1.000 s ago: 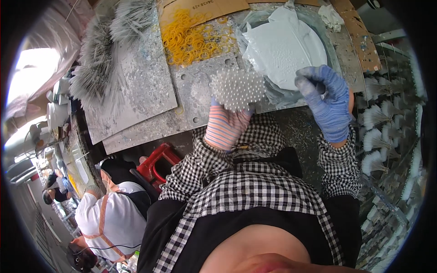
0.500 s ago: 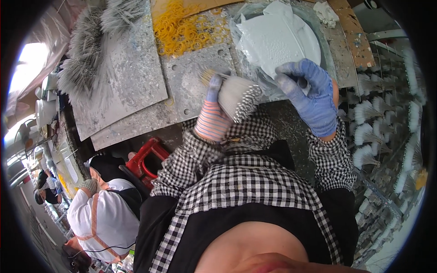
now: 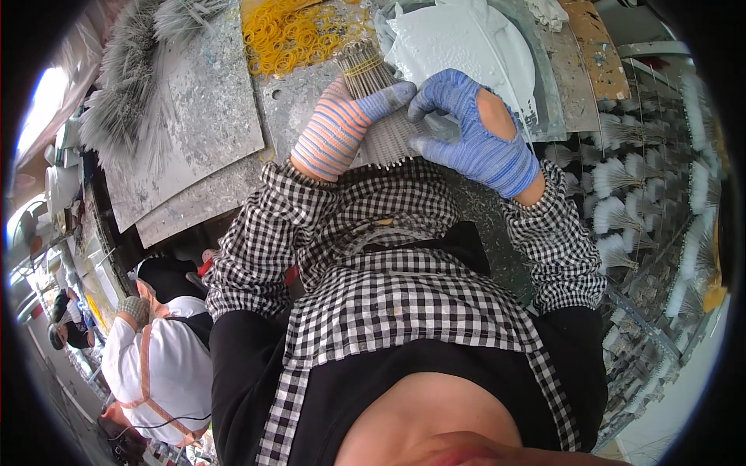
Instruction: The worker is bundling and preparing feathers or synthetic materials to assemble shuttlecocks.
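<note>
In front of my body, my left hand [image 3: 342, 124], in an orange, white and blue striped glove, is closed round a bundle of thin grey rods [image 3: 392, 140]. A yellow rubber band wraps the bundle's far end, while the near end fans out with small white tips. My left thumb lies across its top. My right hand [image 3: 474, 136] wears a blue glove with a hole at the back. Its fingers curve with thumb and forefinger apart, their tips at the bundle's right side; contact with the rods is hard to make out.
Yellow rubber bands [image 3: 287, 39] lie on the worktable [image 3: 210, 116] beyond my left hand. White paste [image 3: 466, 46] spreads at the far right. Grey bristle bunches [image 3: 128, 101] cover the far left. Racks of white-tipped bristle bunches [image 3: 622, 186] stand on the right. Another person [image 3: 159, 365] sits at left.
My left hand has turned the bundle, bringing its banded end away from me. My right hand has moved left from the paste's edge to the bundle, its fingers opening out.
</note>
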{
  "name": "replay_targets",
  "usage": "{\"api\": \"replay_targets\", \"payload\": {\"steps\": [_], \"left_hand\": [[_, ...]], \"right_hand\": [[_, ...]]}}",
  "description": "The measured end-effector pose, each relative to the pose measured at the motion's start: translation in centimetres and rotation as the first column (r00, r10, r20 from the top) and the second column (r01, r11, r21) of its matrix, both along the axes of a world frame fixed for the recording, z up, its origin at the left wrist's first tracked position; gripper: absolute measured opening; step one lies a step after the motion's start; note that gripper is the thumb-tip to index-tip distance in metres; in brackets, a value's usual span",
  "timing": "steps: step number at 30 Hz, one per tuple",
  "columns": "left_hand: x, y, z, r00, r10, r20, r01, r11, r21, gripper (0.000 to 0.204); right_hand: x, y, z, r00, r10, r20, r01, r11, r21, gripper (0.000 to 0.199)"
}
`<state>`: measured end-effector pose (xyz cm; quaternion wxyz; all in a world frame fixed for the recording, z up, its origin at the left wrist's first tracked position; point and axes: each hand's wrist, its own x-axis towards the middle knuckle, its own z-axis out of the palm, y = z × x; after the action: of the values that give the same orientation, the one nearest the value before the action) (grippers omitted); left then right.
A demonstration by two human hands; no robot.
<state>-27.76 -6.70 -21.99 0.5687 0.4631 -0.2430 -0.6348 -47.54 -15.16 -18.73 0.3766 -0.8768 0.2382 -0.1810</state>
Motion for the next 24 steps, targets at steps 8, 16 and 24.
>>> {"api": "replay_targets", "payload": {"steps": [8,16,24], "left_hand": [[0.9,-1.4,-0.7,0.988,-0.14,-0.059,0.136,0.988,-0.077,0.054],[0.2,-4.2,0.1,0.992,-0.124,-0.009,0.12,0.975,-0.189,0.05],[-3.0,-7.6,3.6,0.997,-0.03,0.073,0.042,0.984,-0.17,0.053]], "right_hand": [[-0.5,-0.4,-1.5,0.995,-0.033,0.089,0.054,0.968,-0.245,0.021],[-0.6,-1.4,1.2,0.943,-0.164,-0.291,0.183,0.982,0.039,0.033],[-1.9,-4.8,0.5,0.952,-0.201,-0.231,0.209,0.978,0.011,0.049]]}}
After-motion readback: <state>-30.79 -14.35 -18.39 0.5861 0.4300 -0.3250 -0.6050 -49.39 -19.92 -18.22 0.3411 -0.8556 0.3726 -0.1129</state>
